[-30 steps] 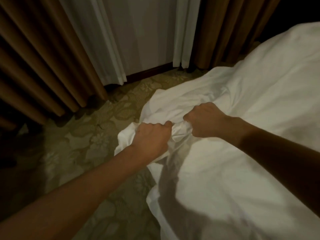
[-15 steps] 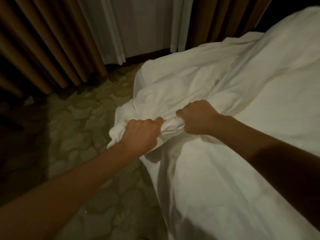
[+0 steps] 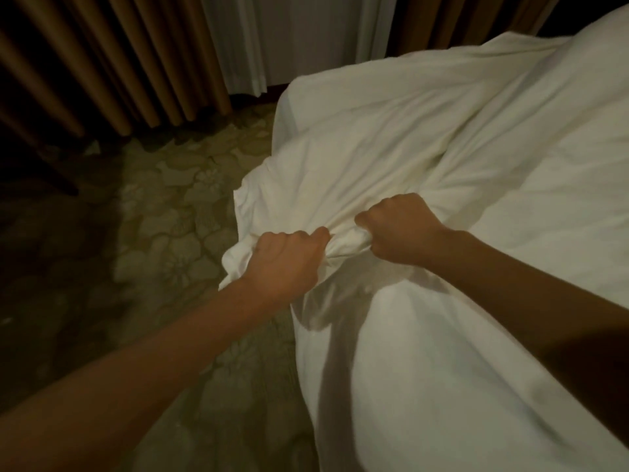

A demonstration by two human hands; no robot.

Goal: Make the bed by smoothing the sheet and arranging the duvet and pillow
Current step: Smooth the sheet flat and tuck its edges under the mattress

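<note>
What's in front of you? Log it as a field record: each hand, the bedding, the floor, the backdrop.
left hand: fist curled round a bunched edge of the white bedding, at the bed's side
right hand: fist on the same bunch, close beside the left
between hands: short twisted roll of cloth
bedding state: rumpled, creases fanning away from the hands, edge hanging toward the floor
floor: floral carpet
backdrop: brown curtains beside a white sheer curtain

view: head | faces: forward and down | range: near, over bed (image 3: 476, 369) edge | left half: carpet (image 3: 143, 267)
</note>
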